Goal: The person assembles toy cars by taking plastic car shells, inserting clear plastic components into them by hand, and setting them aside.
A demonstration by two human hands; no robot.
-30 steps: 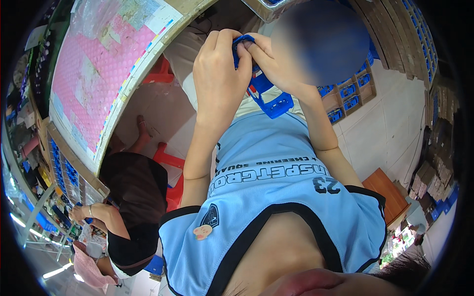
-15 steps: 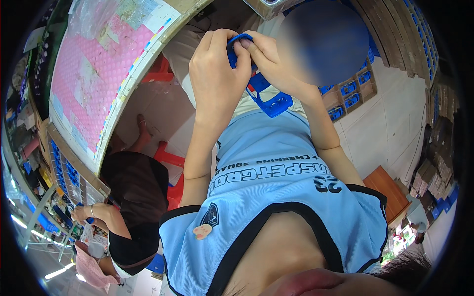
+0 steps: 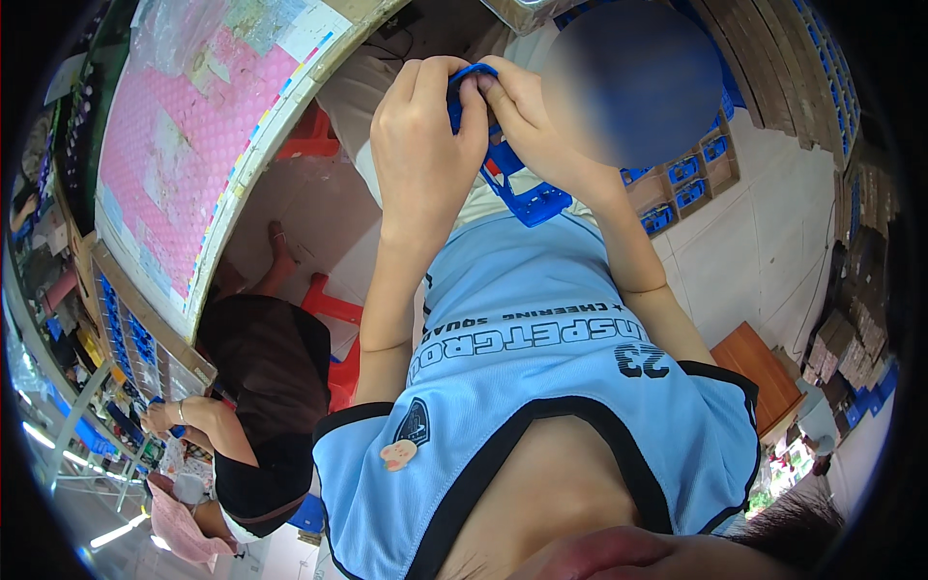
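Note:
Both my hands meet at the top middle, closed around a thin curved blue plastic part [image 3: 476,70]. The fingers of my left hand [image 3: 422,145] wrap its left side, with the thumb pressed against it. My right hand [image 3: 546,121] pinches it from the other side, its thumb close to the left one. Most of the part is hidden behind the fingers. Just below the hands, in front of my lap, is an open blue plastic frame [image 3: 536,204] with a bit of red at its upper left. I cannot tell whether it joins the held part.
A worktable [image 3: 275,155] with pink bubble wrap stands at the left. Right of my lap, a divided brown box [image 3: 720,172] holds several blue parts on the tiled floor. A co-worker [image 3: 266,387] sits lower left by red stools [image 3: 333,304]. Stacked brown trays [image 3: 764,72] line the upper right.
The held part and my fingertips have shifted very slightly, and the right thumb has moved a little. The blue frame below has risen slightly. My grip stays the same.

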